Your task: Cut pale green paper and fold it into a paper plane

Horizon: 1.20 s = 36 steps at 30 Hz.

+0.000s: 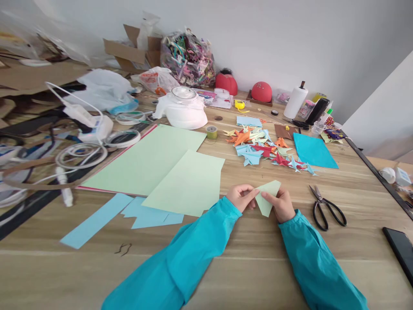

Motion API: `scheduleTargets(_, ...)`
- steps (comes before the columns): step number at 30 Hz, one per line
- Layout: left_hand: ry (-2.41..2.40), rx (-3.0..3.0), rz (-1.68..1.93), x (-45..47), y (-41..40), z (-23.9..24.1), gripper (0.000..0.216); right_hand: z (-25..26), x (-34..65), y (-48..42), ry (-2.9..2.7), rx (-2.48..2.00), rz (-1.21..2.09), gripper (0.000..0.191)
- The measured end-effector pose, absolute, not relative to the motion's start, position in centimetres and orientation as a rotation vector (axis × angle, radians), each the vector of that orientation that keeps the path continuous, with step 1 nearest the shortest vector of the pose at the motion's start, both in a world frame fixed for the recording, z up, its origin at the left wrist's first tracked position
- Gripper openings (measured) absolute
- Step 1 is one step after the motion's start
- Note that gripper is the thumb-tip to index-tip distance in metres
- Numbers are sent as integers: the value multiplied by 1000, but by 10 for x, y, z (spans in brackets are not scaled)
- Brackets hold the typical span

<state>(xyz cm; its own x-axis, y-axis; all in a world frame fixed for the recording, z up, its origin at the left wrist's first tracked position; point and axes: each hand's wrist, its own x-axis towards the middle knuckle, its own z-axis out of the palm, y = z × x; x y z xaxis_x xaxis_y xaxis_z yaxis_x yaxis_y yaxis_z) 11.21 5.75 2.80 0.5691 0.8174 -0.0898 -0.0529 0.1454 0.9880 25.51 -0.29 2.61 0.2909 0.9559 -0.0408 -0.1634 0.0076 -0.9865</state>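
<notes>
A small piece of pale green paper (267, 199), with folded-looking angled edges, is held between both hands just above the table. My left hand (241, 196) pinches its left corner between thumb and fingers. On the other side, my right hand (281, 203) grips it with the thumb on top. Black-handled scissors (322, 206) lie partly open to the right of my right hand. Beyond the hands is a pile of folded paper figures (258, 146) in orange, red, blue, yellow and green. Left of my left hand rests a large pale green sheet (190, 183).
More green sheets (145, 159) and blue paper strips (97, 220) lie left. A turquoise sheet (314, 150) is at the back right, a phone (400, 249) at the right edge. Coiled white cables (80, 155) clutter the far left. A white-wrapped bundle (183, 112) stands behind.
</notes>
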Motion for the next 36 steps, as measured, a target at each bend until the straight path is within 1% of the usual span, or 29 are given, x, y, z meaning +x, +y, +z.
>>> scheduleTargets(3,756,1347,711,111,58,27,40,28,254,-4,-980,-1279,1106,27)
scheduleTargets(10,795,1355,758,112,59,27,37,30,254,-3,-917,-1271,1139,28)
scheduleTargets(23,723,1218,672,113,60,30,48,32,253,-2,-787,-1285,1135,30)
scheduleTargets(29,704,1275,690,111,60,36,43,31,255,-2,-712,-1292,1153,29)
scheduleTargets(34,635,1297,539,108,60,36,45,31,256,-3,-792,-1263,1211,26)
scheduleTargets(36,632,1272,524,109,61,33,46,31,257,-3,-757,-1223,1212,30)
